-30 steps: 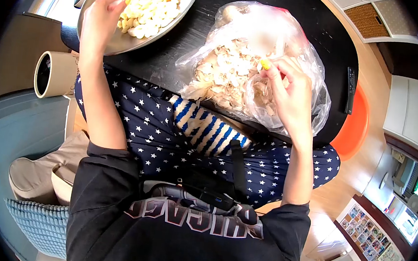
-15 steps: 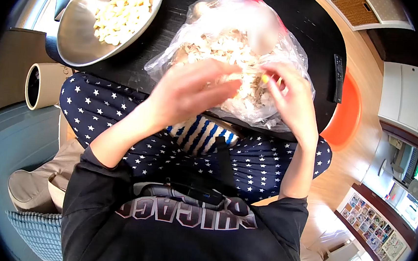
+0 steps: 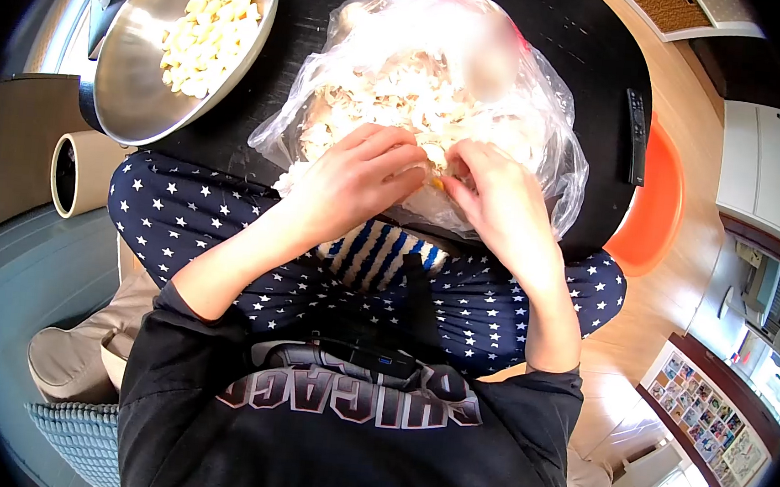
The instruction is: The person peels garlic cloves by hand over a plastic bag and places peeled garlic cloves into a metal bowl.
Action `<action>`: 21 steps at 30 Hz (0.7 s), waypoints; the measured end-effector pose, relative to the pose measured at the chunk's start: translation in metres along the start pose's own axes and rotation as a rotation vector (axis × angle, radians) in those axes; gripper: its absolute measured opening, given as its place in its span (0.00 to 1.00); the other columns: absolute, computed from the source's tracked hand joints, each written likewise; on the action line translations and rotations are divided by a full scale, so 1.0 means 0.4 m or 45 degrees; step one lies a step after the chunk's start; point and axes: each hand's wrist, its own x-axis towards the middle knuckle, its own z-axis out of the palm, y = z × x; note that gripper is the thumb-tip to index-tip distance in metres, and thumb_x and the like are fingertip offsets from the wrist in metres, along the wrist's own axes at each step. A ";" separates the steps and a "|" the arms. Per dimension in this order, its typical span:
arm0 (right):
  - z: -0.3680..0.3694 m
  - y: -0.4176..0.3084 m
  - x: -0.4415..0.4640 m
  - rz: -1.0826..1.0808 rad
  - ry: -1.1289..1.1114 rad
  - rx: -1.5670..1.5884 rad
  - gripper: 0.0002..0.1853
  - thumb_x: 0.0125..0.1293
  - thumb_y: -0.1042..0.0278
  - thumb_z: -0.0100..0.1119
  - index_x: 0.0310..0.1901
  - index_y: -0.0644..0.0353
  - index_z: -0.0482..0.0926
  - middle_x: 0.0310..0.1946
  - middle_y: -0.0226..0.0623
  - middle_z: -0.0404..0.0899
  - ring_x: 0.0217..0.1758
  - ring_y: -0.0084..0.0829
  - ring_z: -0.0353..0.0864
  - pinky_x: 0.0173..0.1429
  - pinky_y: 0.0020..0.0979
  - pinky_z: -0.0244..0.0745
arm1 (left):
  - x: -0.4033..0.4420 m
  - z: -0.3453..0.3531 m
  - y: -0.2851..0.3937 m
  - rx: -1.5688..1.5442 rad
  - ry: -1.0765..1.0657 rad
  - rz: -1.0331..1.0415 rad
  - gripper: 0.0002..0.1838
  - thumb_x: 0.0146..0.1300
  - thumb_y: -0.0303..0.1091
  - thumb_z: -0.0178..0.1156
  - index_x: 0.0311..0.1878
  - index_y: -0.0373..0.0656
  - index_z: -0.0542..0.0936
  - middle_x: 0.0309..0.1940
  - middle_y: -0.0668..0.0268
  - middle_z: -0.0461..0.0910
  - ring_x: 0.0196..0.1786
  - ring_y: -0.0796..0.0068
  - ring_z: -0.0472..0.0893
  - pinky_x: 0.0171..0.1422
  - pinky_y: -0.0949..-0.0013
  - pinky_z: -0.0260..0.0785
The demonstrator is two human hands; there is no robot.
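Note:
My left hand (image 3: 359, 175) and my right hand (image 3: 490, 189) meet over the near edge of a clear plastic bag (image 3: 550, 128), with fingertips nearly touching. The bag lies open, heaped with pale garlic skins (image 3: 393, 93). In my right hand's pinch, something small and yellow (image 3: 439, 183) shows at the fingertips. The left hand's fingers are curled together, and what they hold is hidden. At the upper left, a steel bowl (image 3: 129, 67) holds many peeled garlic cloves (image 3: 209, 42).
The black table (image 3: 288, 29) carries a remote control (image 3: 635, 139) near its right edge. An orange seat (image 3: 659, 205) stands beyond that edge. A cream cylindrical container (image 3: 92, 170) is at the left, and a striped cloth (image 3: 380, 254) lies between my legs.
My left hand has moved from the bowl to the bag and now works beside my right hand. The right hand has shifted left and nearer to me, keeping the yellow thing. The view has shifted.

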 end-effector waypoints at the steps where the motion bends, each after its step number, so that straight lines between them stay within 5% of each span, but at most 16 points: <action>1: 0.004 -0.003 0.007 -0.008 0.055 0.071 0.12 0.50 0.72 0.61 0.37 0.61 0.71 0.33 0.41 0.74 0.39 0.42 0.75 0.41 0.39 0.71 | -0.001 0.003 -0.001 0.001 0.002 -0.001 0.11 0.45 0.29 0.61 0.34 0.38 0.77 0.40 0.66 0.73 0.48 0.65 0.73 0.50 0.68 0.67; 8: 0.041 0.004 0.026 -0.029 0.208 0.042 0.10 0.52 0.74 0.59 0.38 0.62 0.74 0.33 0.41 0.74 0.39 0.41 0.76 0.40 0.36 0.71 | -0.002 -0.001 -0.001 -0.023 0.043 -0.058 0.10 0.44 0.27 0.65 0.31 0.39 0.76 0.37 0.66 0.75 0.43 0.66 0.75 0.46 0.66 0.68; 10: 0.008 -0.008 0.028 0.038 0.314 0.311 0.10 0.52 0.75 0.59 0.38 0.63 0.75 0.33 0.39 0.74 0.38 0.37 0.76 0.39 0.32 0.71 | 0.002 -0.010 -0.002 -0.004 0.030 -0.045 0.10 0.45 0.27 0.65 0.32 0.38 0.76 0.37 0.65 0.75 0.42 0.66 0.75 0.45 0.67 0.68; 12: -0.018 -0.022 0.027 0.260 0.228 0.657 0.10 0.55 0.76 0.59 0.39 0.64 0.76 0.34 0.34 0.76 0.34 0.21 0.74 0.35 0.23 0.70 | 0.008 -0.021 0.002 -0.206 0.138 -0.061 0.10 0.45 0.25 0.65 0.33 0.38 0.75 0.36 0.65 0.75 0.39 0.66 0.75 0.42 0.67 0.69; 17: 0.025 -0.036 0.023 0.230 0.255 1.490 0.11 0.61 0.78 0.56 0.45 0.66 0.71 0.39 0.33 0.74 0.41 0.19 0.75 0.42 0.19 0.72 | 0.015 -0.033 0.023 -0.621 0.367 -0.335 0.19 0.50 0.23 0.63 0.46 0.38 0.70 0.33 0.61 0.72 0.33 0.69 0.74 0.37 0.71 0.68; 21: 0.046 -0.056 0.018 0.132 0.273 1.458 0.11 0.63 0.76 0.54 0.47 0.66 0.69 0.41 0.34 0.73 0.46 0.20 0.73 0.49 0.20 0.70 | 0.019 -0.043 0.018 -0.673 0.270 -0.487 0.18 0.52 0.21 0.61 0.48 0.36 0.72 0.34 0.61 0.73 0.30 0.73 0.75 0.37 0.73 0.69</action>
